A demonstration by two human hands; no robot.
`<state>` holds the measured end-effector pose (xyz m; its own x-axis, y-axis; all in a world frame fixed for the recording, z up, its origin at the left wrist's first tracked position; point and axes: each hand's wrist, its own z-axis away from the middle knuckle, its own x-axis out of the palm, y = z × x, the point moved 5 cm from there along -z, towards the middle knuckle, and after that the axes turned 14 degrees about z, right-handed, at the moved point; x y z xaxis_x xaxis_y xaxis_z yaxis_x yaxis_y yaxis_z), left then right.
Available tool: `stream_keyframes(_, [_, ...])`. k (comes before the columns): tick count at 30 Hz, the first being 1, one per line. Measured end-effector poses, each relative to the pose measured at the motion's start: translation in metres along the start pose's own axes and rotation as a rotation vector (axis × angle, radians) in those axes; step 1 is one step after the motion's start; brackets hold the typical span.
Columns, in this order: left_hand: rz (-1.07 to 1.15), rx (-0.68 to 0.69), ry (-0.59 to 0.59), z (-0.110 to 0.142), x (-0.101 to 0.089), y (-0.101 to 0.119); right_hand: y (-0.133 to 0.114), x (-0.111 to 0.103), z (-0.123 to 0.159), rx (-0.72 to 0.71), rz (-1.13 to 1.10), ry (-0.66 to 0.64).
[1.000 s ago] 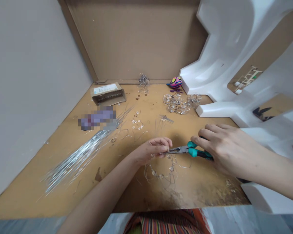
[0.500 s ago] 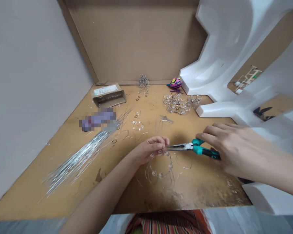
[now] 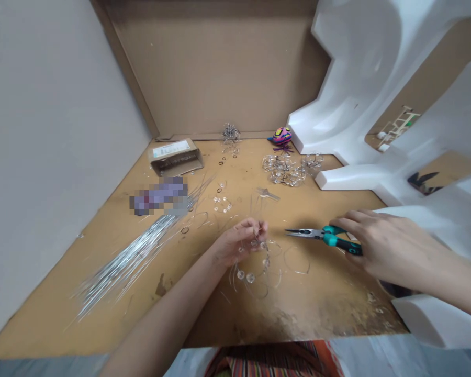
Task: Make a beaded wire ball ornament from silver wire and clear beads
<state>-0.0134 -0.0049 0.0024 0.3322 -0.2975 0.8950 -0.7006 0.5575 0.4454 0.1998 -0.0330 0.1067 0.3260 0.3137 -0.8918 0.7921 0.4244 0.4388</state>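
My left hand pinches the top of a thin wire loop strung with clear beads, which hangs down onto the brown board. My right hand grips the teal handles of needle-nose pliers. The plier tips point left and stand a short way to the right of my left fingers, apart from the wire. A loose bent wire piece lies under the pliers.
A bundle of straight silver wires lies at the left. A small cardboard box, a pile of finished beaded wire pieces, a colourful toy and scattered rings sit further back. White foam blocks stand at the right.
The pliers have drawn back to the right, away from the wire at my left fingers. My left hand has lifted the beaded loop slightly and shifted a little left.
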Motion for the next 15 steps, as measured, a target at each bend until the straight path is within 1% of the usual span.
stream_keyframes(3, [-0.041, 0.006, 0.023, -0.002, -0.003, -0.001, -0.001, 0.019, -0.005, 0.015, 0.022, -0.132])
stream_keyframes(6, [-0.092, 0.051, 0.095, -0.004, -0.01, 0.0, -0.004, 0.039, -0.01, 0.039, 0.021, -0.178])
stream_keyframes(11, [-0.228, 0.133, 0.212, -0.008, -0.021, 0.001, -0.01, 0.068, -0.016, 0.026, 0.022, -0.179])
stream_keyframes(15, [-0.367, 0.166, 0.244, -0.01, -0.025, 0.0, -0.01, 0.085, -0.018, 0.027, 0.007, -0.151])
